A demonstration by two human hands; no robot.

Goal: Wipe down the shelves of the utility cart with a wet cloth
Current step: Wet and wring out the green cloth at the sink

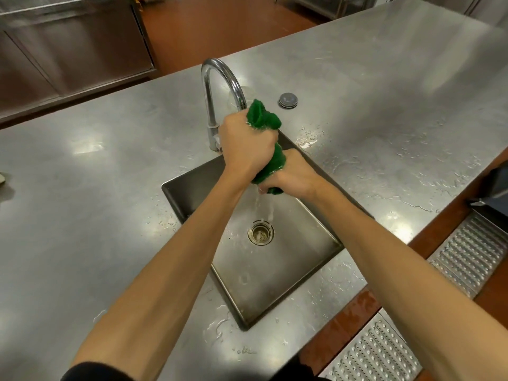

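1. Cloth (263, 116), green and soaked, is twisted into a thick rope above the sink (275, 273), near the centre of the view, with one bunched end poking out at 12 o'clock.
2. Left hand (246, 145) is clenched in a tight fist round the upper part of the cloth, fingers fully wrapped, no gap showing.
3. Right hand (295, 174) grips the lower part, at 4 o'clock from the left hand and just beside it, its fingers likewise curled hard round the fabric. A short green tail sticks out beneath it.
4. Water (261, 207) falls from the lower end of the cloth, landing just beside the drain (260, 232) at 6 o'clock.
5. Faucet (220, 75), a chrome gooseneck, stands at 10 o'clock from the hands, its spout ending just behind the cloth's top.
6. Tabletop (82, 188) is brushed steel, with droplets and puddles round the sink rim.
7. Round grey cap (287, 100) sits in the tabletop at 1 o'clock from the cloth.
8. Perforated metal grates (467, 257) lie in the reddish floor at 4 o'clock.
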